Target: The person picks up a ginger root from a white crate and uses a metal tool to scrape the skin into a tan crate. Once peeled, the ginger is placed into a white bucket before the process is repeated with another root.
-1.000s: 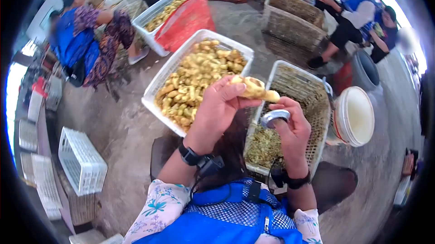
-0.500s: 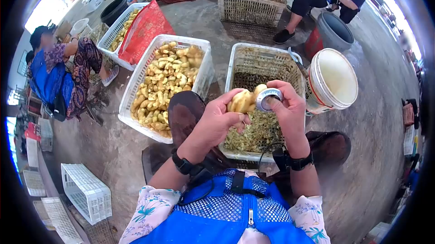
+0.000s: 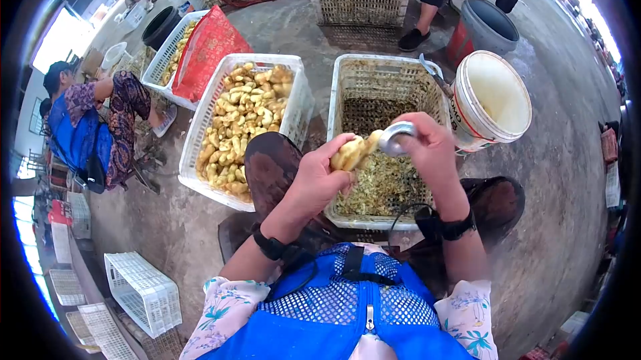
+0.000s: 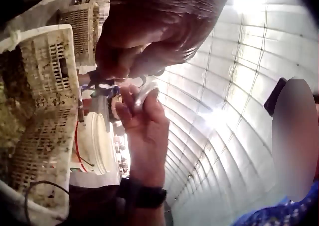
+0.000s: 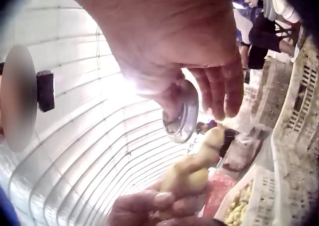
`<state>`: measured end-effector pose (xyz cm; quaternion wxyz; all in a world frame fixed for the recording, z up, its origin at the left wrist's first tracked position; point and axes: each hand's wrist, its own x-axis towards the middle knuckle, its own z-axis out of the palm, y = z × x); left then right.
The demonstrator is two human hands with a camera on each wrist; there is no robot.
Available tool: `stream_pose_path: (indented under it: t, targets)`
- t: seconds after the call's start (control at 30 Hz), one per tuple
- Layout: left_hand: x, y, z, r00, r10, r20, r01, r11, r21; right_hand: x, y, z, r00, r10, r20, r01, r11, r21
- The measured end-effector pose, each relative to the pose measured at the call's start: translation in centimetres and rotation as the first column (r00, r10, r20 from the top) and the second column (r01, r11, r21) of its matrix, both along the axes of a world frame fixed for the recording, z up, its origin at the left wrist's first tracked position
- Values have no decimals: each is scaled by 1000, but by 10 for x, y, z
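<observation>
My left hand [image 3: 317, 176] grips a knobbly piece of ginger [image 3: 350, 154] between thumb and fingers, its narrow end pointing right. In my right hand [image 3: 431, 146] is a round, shiny metal lid [image 3: 394, 138], with the thumb set inside its rim. The right wrist view shows this metal lid [image 5: 188, 128] close above the pale, partly bared ginger [image 5: 192, 168]. Both hands are over a white slatted crate [image 3: 334, 119] with damp peelings [image 3: 380, 190] on its bottom. In the left wrist view, the back of the left hand [image 4: 154, 31] hides the ginger.
To the left, a white crate [image 3: 304, 109] holds many ginger pieces [image 3: 247, 113]. A white bucket [image 3: 497, 96] and a grey bucket [image 3: 491, 23] stand at right. A red sack [image 3: 210, 53] covers part of another crate. Someone in blue [image 3: 83, 126] sits at left.
The ginger has come down from high over the crates to low in front of me. The metal lid has met it and now sits at its right end. The view has turned rightward.
</observation>
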<state>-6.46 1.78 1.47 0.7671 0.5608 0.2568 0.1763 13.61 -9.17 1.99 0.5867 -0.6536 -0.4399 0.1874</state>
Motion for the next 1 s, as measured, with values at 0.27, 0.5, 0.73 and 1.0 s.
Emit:
stream_pose_path:
  t: [0.27, 0.5, 0.73, 1.0]
  targets:
    - [-10, 0, -6, 990, -102, -100, 112, 989, 100, 4, 4, -15, 999, 5, 35, 1, 985, -173]
    - [-16, -2, -18, 991, 1, -131, 49, 926, 375, -34, 10, 0, 926, 144, 348, -179, 982, 69]
    - [-25, 0, -26, 1000, -2, -3, 4, 794, 607, 8, 5, -6, 999, -52, 2, 52, 980, -192]
    - [-21, -6, -29, 998, 67, 7, -56, 771, 634, -39, 4, -7, 919, 173, 356, -167, 985, -47]
